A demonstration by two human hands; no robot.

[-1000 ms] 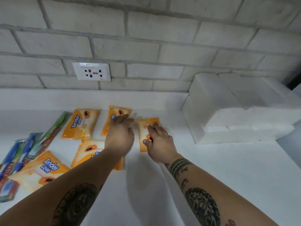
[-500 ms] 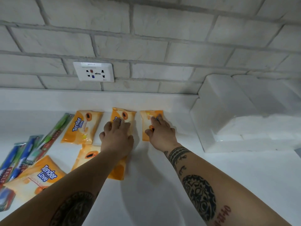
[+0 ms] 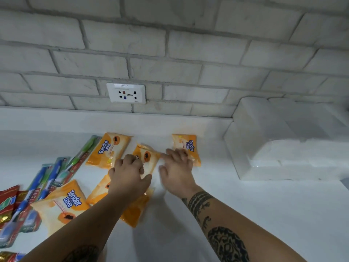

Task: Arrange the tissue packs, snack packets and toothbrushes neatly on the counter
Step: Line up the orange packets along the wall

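Note:
Several orange "Tender Love" tissue packs lie on the white counter (image 3: 245, 214). One pack (image 3: 111, 150) rests at the back left and another (image 3: 187, 146) at the back right. Between them, my left hand (image 3: 130, 178) grips the middle pack (image 3: 147, 157), which sits tilted. My right hand (image 3: 177, 171) has its fingers spread, touching that pack's right edge and covering the right pack's lower corner. A further pack (image 3: 136, 208) lies partly under my left forearm, and one more (image 3: 64, 203) lies front left. Packaged toothbrushes (image 3: 56, 173) fan out on the left. Red snack packets (image 3: 7, 203) sit at the far left edge.
Large white wrapped tissue bundles (image 3: 283, 140) are stacked against the brick wall at the right. A wall socket (image 3: 126, 93) sits above the counter's back ledge. Bare counter stretches in front of the bundles, front right.
My right hand left the right tissue pack and shifted left to the middle pack. My left hand closed on the middle pack, which now sits tilted and pulled slightly toward me.

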